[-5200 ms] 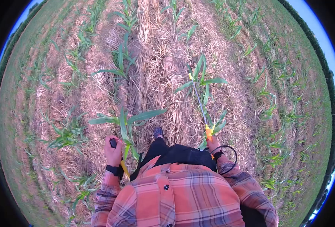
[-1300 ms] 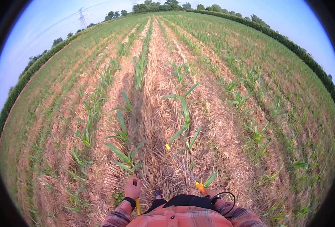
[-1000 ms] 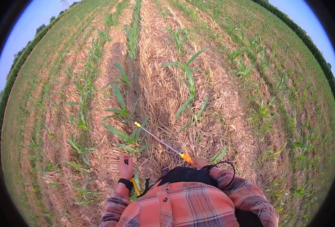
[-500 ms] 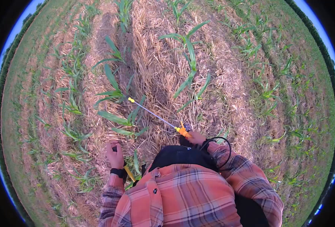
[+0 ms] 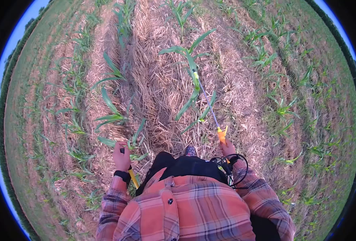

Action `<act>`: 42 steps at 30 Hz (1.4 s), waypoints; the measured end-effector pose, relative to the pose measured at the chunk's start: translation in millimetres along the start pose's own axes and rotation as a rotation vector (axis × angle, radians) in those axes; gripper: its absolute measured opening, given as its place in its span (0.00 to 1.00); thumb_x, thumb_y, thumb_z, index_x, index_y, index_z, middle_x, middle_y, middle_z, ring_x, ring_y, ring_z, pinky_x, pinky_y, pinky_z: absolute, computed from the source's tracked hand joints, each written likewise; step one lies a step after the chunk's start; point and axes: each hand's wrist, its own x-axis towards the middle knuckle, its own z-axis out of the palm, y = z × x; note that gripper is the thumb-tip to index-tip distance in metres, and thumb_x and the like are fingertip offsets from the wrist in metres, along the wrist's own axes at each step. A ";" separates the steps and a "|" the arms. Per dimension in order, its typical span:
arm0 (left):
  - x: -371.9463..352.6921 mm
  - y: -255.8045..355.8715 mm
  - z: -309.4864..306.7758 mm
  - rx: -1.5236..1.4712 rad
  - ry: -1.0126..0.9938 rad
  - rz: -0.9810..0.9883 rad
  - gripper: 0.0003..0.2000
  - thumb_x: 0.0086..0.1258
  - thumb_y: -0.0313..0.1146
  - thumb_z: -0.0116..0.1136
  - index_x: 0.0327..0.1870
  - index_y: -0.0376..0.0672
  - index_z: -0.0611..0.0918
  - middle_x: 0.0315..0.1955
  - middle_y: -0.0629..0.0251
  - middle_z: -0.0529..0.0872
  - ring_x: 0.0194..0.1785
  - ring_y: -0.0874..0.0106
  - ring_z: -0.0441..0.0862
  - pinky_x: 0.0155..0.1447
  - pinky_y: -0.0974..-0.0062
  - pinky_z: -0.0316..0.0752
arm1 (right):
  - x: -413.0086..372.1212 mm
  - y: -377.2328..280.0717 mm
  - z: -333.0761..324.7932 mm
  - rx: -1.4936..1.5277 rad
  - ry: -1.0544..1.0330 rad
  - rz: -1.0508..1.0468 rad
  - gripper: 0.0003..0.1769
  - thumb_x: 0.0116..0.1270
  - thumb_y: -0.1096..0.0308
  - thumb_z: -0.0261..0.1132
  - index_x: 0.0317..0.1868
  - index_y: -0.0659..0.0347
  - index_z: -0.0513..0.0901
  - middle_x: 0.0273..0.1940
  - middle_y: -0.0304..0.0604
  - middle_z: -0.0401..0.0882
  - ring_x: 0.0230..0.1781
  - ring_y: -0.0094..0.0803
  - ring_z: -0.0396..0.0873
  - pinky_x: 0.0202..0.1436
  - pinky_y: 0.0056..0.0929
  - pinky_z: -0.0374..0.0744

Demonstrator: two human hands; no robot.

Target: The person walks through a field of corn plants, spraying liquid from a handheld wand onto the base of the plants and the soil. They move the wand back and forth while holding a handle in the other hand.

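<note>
My right hand [image 5: 227, 148] is wrapped around the orange-yellow handle of a spray wand [image 5: 208, 101]. Its thin metal tube points forward, and the yellow nozzle [image 5: 195, 75] overlaps the leaves of a young corn plant [image 5: 191, 60] ahead of me. A black hose [image 5: 242, 182] loops beside my right wrist. On the left side, my left hand [image 5: 122, 157] closes around the black grip of a yellow pump lever [image 5: 134, 179], whose lower end disappears beside my body. Corn leaves [image 5: 106, 141] lie just beyond that hand.
Dry straw [image 5: 157, 72] covers the ground between rows of young corn. Another corn plant [image 5: 114, 116] stands ahead on the left, and more grow in the right-hand row [image 5: 284, 108]. The tip of a patterned shoe [image 5: 190, 150] shows below. Trees line the field's edge.
The spray wand has swung from the left row to the right, its nozzle now over the corn plant ahead. My right hand moved right; my left hand rose slightly with the lever. A shoe came into view.
</note>
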 end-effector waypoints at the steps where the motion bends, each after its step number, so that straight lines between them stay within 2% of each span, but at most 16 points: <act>1: 2.3 9.8 -7.3 -0.059 0.019 0.014 0.05 0.56 0.23 0.50 0.33 0.41 0.72 0.15 0.72 0.69 0.19 0.81 0.65 0.23 0.82 0.59 | 4.8 4.4 -7.4 0.009 0.068 -0.011 0.12 0.60 0.59 0.56 0.33 0.60 0.73 0.16 0.35 0.70 0.12 0.20 0.67 0.13 0.21 0.65; 4: -0.3 41.5 -45.3 -0.182 0.039 0.060 0.04 0.57 0.22 0.49 0.32 0.40 0.72 0.19 0.73 0.71 0.21 0.84 0.65 0.25 0.85 0.59 | 28.0 21.1 -20.7 0.089 0.159 -0.105 0.11 0.60 0.61 0.55 0.29 0.60 0.71 0.15 0.35 0.69 0.10 0.20 0.66 0.11 0.22 0.64; 7: -15.9 94.8 -81.5 -0.382 0.107 -0.028 0.05 0.58 0.22 0.50 0.34 0.39 0.72 0.21 0.75 0.71 0.24 0.86 0.65 0.29 0.88 0.59 | 31.2 7.9 -26.0 0.113 0.207 -0.001 0.09 0.61 0.63 0.54 0.28 0.60 0.70 0.15 0.35 0.68 0.09 0.20 0.64 0.10 0.22 0.63; 11: 29.7 73.2 -49.9 -0.199 0.094 0.120 0.05 0.58 0.23 0.50 0.35 0.39 0.71 0.20 0.72 0.73 0.23 0.84 0.66 0.27 0.86 0.60 | 48.2 2.4 -16.4 0.161 0.193 0.100 0.11 0.59 0.61 0.57 0.32 0.61 0.74 0.17 0.39 0.73 0.13 0.24 0.69 0.15 0.26 0.67; 14: 87.9 35.5 10.3 -0.171 0.060 0.161 0.04 0.58 0.24 0.50 0.34 0.40 0.72 0.18 0.71 0.73 0.22 0.82 0.68 0.26 0.83 0.62 | 69.3 -1.8 1.1 -0.051 0.188 -0.111 0.09 0.61 0.63 0.55 0.28 0.60 0.70 0.15 0.34 0.68 0.11 0.19 0.65 0.13 0.20 0.64; 15: 104.1 27.9 24.7 -0.105 0.052 0.213 0.03 0.58 0.25 0.50 0.33 0.40 0.72 0.18 0.71 0.73 0.22 0.82 0.68 0.27 0.84 0.63 | 72.2 -21.7 6.7 -0.056 0.135 -0.152 0.10 0.61 0.62 0.55 0.28 0.60 0.71 0.15 0.34 0.68 0.11 0.18 0.65 0.14 0.20 0.63; 16: 116.1 34.7 32.2 -0.224 -0.032 0.046 0.03 0.57 0.25 0.50 0.31 0.40 0.72 0.17 0.71 0.73 0.21 0.81 0.68 0.27 0.84 0.63 | 78.5 -34.1 9.9 -0.068 0.078 -0.194 0.10 0.61 0.62 0.56 0.28 0.60 0.71 0.15 0.33 0.68 0.12 0.18 0.65 0.14 0.19 0.63; 18: 142.4 30.3 39.5 -0.173 0.006 0.132 0.03 0.57 0.25 0.50 0.31 0.40 0.72 0.15 0.71 0.72 0.19 0.81 0.67 0.26 0.83 0.63 | 98.8 -49.5 24.4 -0.134 0.061 -0.180 0.12 0.60 0.58 0.57 0.31 0.60 0.73 0.16 0.34 0.71 0.12 0.20 0.68 0.16 0.21 0.66; 20: 165.1 20.6 36.4 -0.202 0.006 0.081 0.03 0.57 0.25 0.50 0.31 0.41 0.72 0.15 0.72 0.71 0.18 0.81 0.67 0.25 0.83 0.62 | 90.7 -119.5 35.9 -0.232 -0.112 -0.143 0.15 0.58 0.57 0.56 0.33 0.63 0.73 0.18 0.43 0.73 0.21 0.31 0.73 0.25 0.31 0.69; 22: 190.7 12.8 35.8 -0.240 0.009 0.041 0.03 0.57 0.25 0.50 0.31 0.41 0.72 0.14 0.72 0.71 0.18 0.81 0.67 0.24 0.83 0.62 | 102.2 -160.5 52.9 -0.262 -0.160 -0.101 0.16 0.58 0.57 0.56 0.34 0.63 0.73 0.19 0.44 0.73 0.22 0.33 0.74 0.26 0.32 0.69; 25: 220.1 -5.8 22.9 -0.219 0.001 0.006 0.03 0.56 0.25 0.50 0.31 0.41 0.72 0.14 0.71 0.71 0.18 0.81 0.67 0.24 0.82 0.62 | 124.1 -196.9 83.2 -0.437 -0.311 -0.294 0.16 0.59 0.57 0.56 0.37 0.61 0.72 0.25 0.50 0.74 0.25 0.42 0.75 0.28 0.35 0.70; 29: 252.6 -11.9 -9.6 -0.182 0.081 0.012 0.03 0.56 0.25 0.50 0.31 0.41 0.72 0.15 0.71 0.71 0.18 0.82 0.67 0.25 0.82 0.62 | 166.3 -216.6 133.5 -0.346 -0.513 -0.559 0.15 0.58 0.58 0.56 0.39 0.60 0.72 0.26 0.53 0.74 0.29 0.47 0.76 0.31 0.36 0.70; 33: 248.1 5.7 -63.3 -0.287 0.109 0.019 0.03 0.58 0.22 0.48 0.32 0.39 0.72 0.20 0.72 0.72 0.19 0.84 0.66 0.24 0.85 0.61 | 180.2 -253.4 148.2 -0.288 -0.732 -0.355 0.14 0.57 0.59 0.57 0.38 0.60 0.71 0.28 0.53 0.74 0.31 0.48 0.75 0.32 0.37 0.71; 37: 216.7 56.3 -131.7 -0.466 0.269 -0.049 0.04 0.60 0.22 0.47 0.35 0.41 0.70 0.19 0.73 0.70 0.14 0.88 0.61 0.18 0.91 0.55 | 208.0 -264.5 154.0 -0.420 -0.767 -0.386 0.14 0.57 0.59 0.58 0.36 0.60 0.70 0.27 0.53 0.75 0.31 0.48 0.75 0.31 0.37 0.71; 41: 247.0 37.6 -107.8 -0.375 0.318 -0.095 0.04 0.59 0.22 0.48 0.35 0.39 0.70 0.20 0.73 0.71 0.19 0.86 0.64 0.22 0.88 0.58 | 239.3 -256.2 160.2 -0.451 -0.675 -0.484 0.15 0.56 0.58 0.58 0.35 0.61 0.71 0.27 0.53 0.75 0.30 0.48 0.75 0.31 0.37 0.70; 42: 268.0 19.0 -87.6 -0.319 0.301 -0.110 0.05 0.58 0.23 0.49 0.34 0.39 0.70 0.20 0.73 0.71 0.20 0.85 0.64 0.24 0.87 0.59 | 240.6 -275.7 157.0 -0.456 -0.635 -0.406 0.14 0.57 0.59 0.57 0.36 0.62 0.73 0.25 0.46 0.75 0.26 0.36 0.74 0.28 0.30 0.70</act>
